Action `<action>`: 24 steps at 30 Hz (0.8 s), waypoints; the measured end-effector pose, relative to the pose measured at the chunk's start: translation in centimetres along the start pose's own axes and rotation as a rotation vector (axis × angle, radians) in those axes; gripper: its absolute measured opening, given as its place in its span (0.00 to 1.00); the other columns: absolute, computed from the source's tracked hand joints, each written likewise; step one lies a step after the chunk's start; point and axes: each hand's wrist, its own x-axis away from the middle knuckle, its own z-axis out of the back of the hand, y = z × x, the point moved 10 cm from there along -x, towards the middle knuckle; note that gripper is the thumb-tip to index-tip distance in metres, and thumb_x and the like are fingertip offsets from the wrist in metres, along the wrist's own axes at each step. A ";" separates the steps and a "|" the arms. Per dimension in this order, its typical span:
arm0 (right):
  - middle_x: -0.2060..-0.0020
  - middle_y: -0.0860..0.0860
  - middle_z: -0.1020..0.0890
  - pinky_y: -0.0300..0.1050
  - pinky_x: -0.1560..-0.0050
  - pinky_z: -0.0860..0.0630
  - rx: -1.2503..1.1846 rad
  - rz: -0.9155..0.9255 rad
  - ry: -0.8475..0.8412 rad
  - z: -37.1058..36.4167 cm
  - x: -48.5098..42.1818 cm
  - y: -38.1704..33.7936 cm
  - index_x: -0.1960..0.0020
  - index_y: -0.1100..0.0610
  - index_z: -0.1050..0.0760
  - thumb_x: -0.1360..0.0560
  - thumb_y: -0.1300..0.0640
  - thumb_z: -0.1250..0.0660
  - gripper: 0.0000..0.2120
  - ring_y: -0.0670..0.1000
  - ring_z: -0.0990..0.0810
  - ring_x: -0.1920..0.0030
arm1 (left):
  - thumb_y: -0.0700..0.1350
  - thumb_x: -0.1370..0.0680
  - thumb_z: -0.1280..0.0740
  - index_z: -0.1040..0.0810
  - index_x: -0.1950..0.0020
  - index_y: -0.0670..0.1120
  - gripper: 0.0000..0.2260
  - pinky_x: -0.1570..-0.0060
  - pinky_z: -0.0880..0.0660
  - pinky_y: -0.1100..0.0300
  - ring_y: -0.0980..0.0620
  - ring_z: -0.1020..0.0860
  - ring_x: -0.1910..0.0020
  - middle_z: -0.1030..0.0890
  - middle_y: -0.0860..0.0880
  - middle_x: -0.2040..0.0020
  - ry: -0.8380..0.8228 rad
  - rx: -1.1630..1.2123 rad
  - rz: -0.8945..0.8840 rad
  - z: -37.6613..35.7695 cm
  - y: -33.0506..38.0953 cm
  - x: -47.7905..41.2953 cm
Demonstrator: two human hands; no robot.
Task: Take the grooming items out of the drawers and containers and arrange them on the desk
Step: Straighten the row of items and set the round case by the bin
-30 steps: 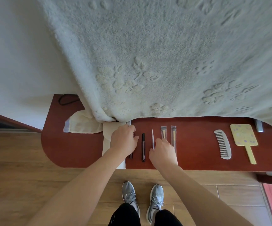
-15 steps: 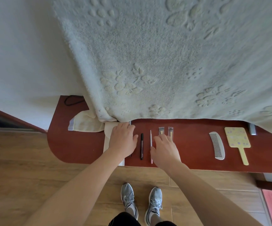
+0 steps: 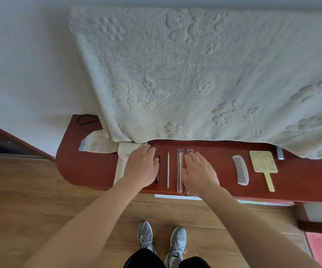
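Right hand (image 3: 198, 171), shifted toward 3 o'clock, lies flat, apparently aligning a sleeved tool (image 3: 179, 169); left hand (image 3: 141, 165), flat, steadies the pen (image 3: 158, 175).

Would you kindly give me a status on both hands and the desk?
Left hand open, flat beside the black pen. Right hand open, over one wrapped stick. Comb and mirror laid out right; towel overhangs the desk's back.

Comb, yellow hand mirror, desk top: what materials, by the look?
Comb: likely moulded plastic, pale grey, matte; fine even teeth. Yellow hand mirror: flat, printed dots; plastic or painted wood, cannot tell. Desk: reddish-brown wood or veneer, smooth, slight sheen.
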 end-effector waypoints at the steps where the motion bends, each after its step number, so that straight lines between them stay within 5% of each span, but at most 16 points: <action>1: 0.42 0.48 0.26 0.47 0.33 0.33 -0.001 -0.005 0.003 0.4 0.4 0.3 0.41 0.55 0.29 0.23 0.51 0.45 0.15 0.49 0.32 0.38 | 0.49 0.18 0.43 0.28 0.33 0.43 0.17 0.34 0.33 0.52 0.47 0.30 0.33 0.26 0.46 0.34 0.000 -0.003 0.001 0.2 0.4 0.3; 17: 0.33 0.51 0.29 0.49 0.29 0.41 -0.059 -0.175 0.036 4.8 5.9 4.1 0.32 0.57 0.33 0.20 0.50 0.48 0.20 0.52 0.37 0.31 | 0.50 0.16 0.49 0.37 0.24 0.44 0.22 0.26 0.42 0.51 0.47 0.39 0.24 0.35 0.46 0.24 -0.014 -0.003 -0.039 2.0 4.0 3.7; 24: 0.33 0.49 0.31 0.50 0.32 0.37 -0.094 -0.307 0.080 5.8 10.0 5.5 0.32 0.56 0.33 0.20 0.50 0.47 0.19 0.51 0.39 0.30 | 0.48 0.17 0.46 0.33 0.27 0.42 0.20 0.29 0.38 0.50 0.46 0.34 0.28 0.31 0.45 0.28 0.011 -0.029 -0.198 3.2 7.7 4.8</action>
